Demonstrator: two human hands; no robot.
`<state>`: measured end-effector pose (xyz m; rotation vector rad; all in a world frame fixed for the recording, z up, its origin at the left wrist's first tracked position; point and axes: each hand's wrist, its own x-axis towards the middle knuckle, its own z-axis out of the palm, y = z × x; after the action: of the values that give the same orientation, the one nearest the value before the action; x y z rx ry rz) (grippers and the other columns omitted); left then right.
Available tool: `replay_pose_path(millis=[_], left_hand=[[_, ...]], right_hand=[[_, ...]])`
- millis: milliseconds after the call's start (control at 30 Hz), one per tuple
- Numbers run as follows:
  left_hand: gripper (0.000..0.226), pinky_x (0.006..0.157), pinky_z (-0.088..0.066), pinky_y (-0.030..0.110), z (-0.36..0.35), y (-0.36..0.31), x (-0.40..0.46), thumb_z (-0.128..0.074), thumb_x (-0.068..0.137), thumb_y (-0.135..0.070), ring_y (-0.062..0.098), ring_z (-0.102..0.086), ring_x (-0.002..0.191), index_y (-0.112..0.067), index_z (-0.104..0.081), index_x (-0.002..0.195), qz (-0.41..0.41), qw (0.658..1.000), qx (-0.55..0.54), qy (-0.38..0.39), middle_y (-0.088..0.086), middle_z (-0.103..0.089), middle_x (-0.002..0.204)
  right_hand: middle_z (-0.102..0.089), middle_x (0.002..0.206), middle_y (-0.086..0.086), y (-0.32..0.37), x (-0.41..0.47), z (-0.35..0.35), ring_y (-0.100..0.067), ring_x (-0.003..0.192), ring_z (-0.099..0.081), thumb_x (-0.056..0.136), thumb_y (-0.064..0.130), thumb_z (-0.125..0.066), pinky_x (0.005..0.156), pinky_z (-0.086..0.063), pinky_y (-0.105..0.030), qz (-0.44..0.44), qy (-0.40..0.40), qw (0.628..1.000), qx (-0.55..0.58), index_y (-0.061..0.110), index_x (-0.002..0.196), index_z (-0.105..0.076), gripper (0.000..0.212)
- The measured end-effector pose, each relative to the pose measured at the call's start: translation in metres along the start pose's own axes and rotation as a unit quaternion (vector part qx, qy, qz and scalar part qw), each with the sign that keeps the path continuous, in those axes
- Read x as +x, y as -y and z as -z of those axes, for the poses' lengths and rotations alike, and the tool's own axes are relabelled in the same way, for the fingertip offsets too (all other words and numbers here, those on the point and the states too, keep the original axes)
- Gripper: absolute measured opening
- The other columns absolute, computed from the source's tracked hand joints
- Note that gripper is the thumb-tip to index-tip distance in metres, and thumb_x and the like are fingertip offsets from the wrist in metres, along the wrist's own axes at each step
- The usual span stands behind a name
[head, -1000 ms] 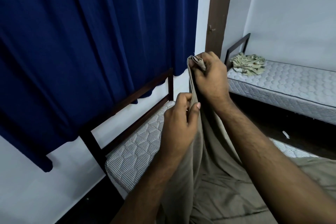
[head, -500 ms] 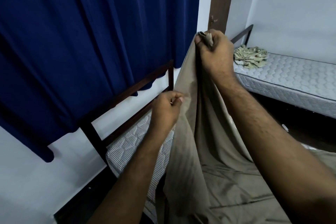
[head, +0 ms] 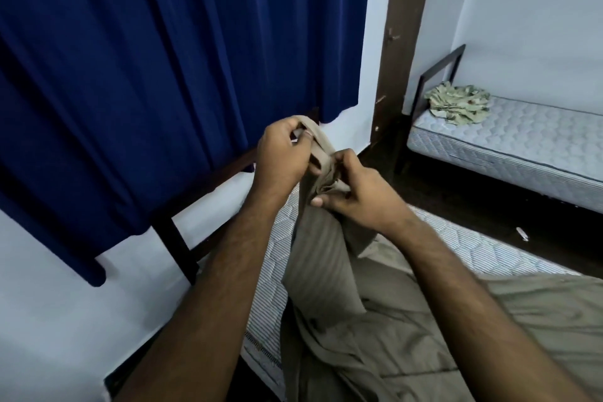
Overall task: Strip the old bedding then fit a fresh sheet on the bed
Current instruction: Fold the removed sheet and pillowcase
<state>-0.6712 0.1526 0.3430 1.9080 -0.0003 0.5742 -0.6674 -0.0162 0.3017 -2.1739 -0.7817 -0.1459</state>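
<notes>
Sheet (head: 408, 330) of plain tan cloth is what both hands hold, gathered to a bunched corner above the head end of the mattress (head: 277, 258). Going left to right: the blue curtain (head: 146, 59) hangs over the dark headboard rail (head: 202, 186). Next, the left hand (head: 280, 160) sits higher and closer to the headboard, its fingers curled and pinching the top fold of the cloth. The right hand (head: 355, 192) is just beside it and lower, fingers curled round the bunched edge with the thumb pressing in. From that grip the cloth falls straight down, then spreads right and toward the viewer across the mattress, so its length runs away from the headboard. The bare mattress corner lies below and left of the hands; I judge the left hand better placed to carry the corner there. Far right, a second bed (head: 522, 147) bears a crumpled patterned cloth (head: 460, 104).
</notes>
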Motion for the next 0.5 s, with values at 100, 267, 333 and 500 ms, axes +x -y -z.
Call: replay_pose_path(millis=[100, 267, 333, 500], left_hand=[[0.021, 0.071, -0.064, 0.046, -0.008, -0.012, -0.002, -0.052, 0.099, -0.017, 0.022, -0.076, 0.077, -0.011, -0.071, 0.093, -0.008, 0.999, -0.042, 0.028, 0.009, -0.074, 0.087], [0.025, 0.082, -0.06, 0.046, -0.005, -0.013, 0.005, -0.054, 0.096, -0.029, 0.016, -0.073, 0.087, -0.013, -0.073, 0.099, -0.067, 0.997, 0.033, 0.018, 0.0, -0.076, 0.089], [0.029, 0.088, -0.058, 0.041, 0.003, -0.009, 0.005, -0.056, 0.1, -0.034, 0.016, -0.071, 0.097, -0.018, -0.074, 0.114, -0.095, 0.994, 0.052, 0.019, -0.001, -0.076, 0.102], [0.024, 0.077, -0.057, 0.034, -0.008, 0.01, -0.023, -0.061, 0.102, -0.027, 0.018, -0.072, 0.098, -0.021, -0.065, 0.124, -0.071, 0.988, -0.135, 0.014, -0.004, -0.072, 0.113]], right_hand=[[-0.068, 0.091, 0.005, -0.002, 0.008, -0.015, -0.017, 0.08, -0.064, 0.068, 0.076, -0.067, 0.067, -0.053, -0.038, -0.06, -0.064, 0.994, -0.063, 0.026, 0.106, -0.041, 0.067], [-0.071, 0.083, 0.009, -0.01, 0.017, -0.012, -0.005, 0.079, -0.066, 0.094, 0.039, -0.066, 0.071, -0.049, -0.03, -0.032, -0.098, 0.994, 0.035, 0.025, 0.094, -0.065, 0.014], [-0.07, 0.082, 0.012, -0.011, 0.014, -0.006, 0.0, 0.079, -0.063, 0.097, 0.028, -0.065, 0.074, -0.048, -0.027, -0.03, -0.073, 0.984, 0.158, 0.026, 0.09, -0.066, 0.008], [-0.071, 0.092, -0.002, -0.009, 0.015, 0.005, -0.015, 0.089, -0.065, 0.101, 0.021, -0.06, 0.083, -0.053, -0.032, -0.071, -0.15, 0.902, 0.4, 0.016, 0.098, -0.066, 0.009]])
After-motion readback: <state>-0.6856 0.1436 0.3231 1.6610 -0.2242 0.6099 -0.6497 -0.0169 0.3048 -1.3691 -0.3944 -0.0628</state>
